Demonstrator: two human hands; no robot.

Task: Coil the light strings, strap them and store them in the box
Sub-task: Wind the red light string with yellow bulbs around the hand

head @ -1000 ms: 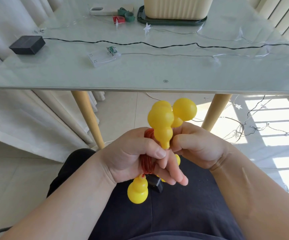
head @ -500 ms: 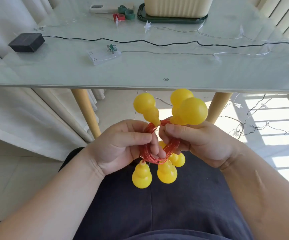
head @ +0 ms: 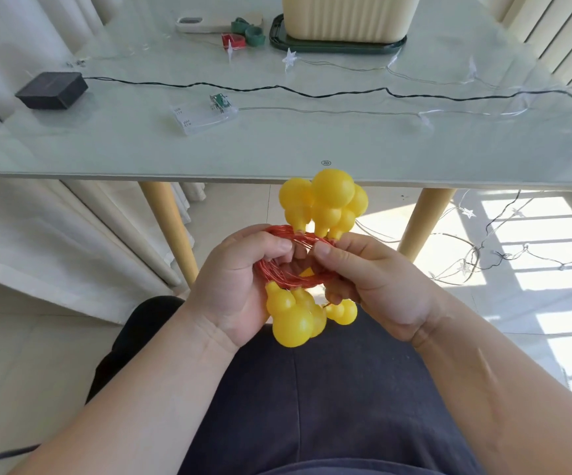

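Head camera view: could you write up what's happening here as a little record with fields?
Held item: coil of orange wire with yellow gourd bulbs
Left hand: grips the coil's left side
Right hand: pinches the coil's top right
Position: above the lap, in front of the table edge
Strap on coil: none visible
On table: cream box, green straps, red strap, black power box and clear battery case, each trailing an uncoiled string
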